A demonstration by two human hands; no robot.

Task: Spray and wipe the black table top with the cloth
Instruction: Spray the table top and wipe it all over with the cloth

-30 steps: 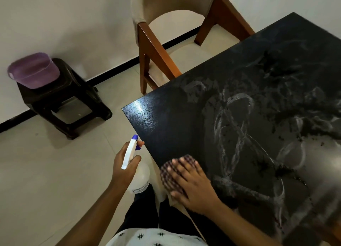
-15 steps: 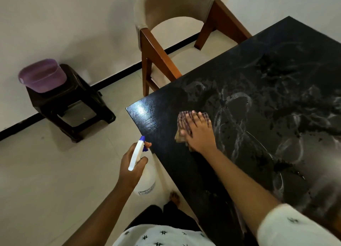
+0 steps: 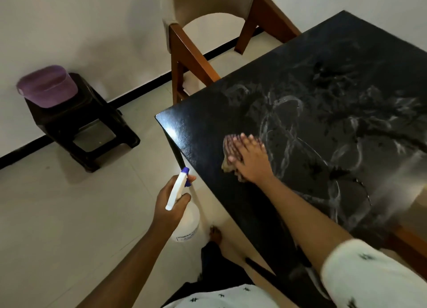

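Observation:
The black table top (image 3: pixel 323 81) fills the right of the view, streaked with pale wet smears. My right hand (image 3: pixel 249 157) lies flat with straight fingers on a checked cloth (image 3: pixel 227 146), pressing it onto the table near the left corner; most of the cloth is hidden under the hand. My left hand (image 3: pixel 169 203) grips the neck of a white spray bottle (image 3: pixel 184 217) with a blue nozzle, held off the table's left edge above the floor.
A wooden chair (image 3: pixel 191 53) with a beige back stands at the table's far-left side. A dark stool (image 3: pixel 76 123) with a purple tub (image 3: pixel 47 86) on it stands by the wall at left. Pale tiled floor (image 3: pixel 69 215) lies below; my bare foot (image 3: pixel 216 233) shows near the table edge.
My right hand slid the cloth away from the near edge toward the middle of the table's left part, then slightly back. The left hand with the bottle stayed about where it was.

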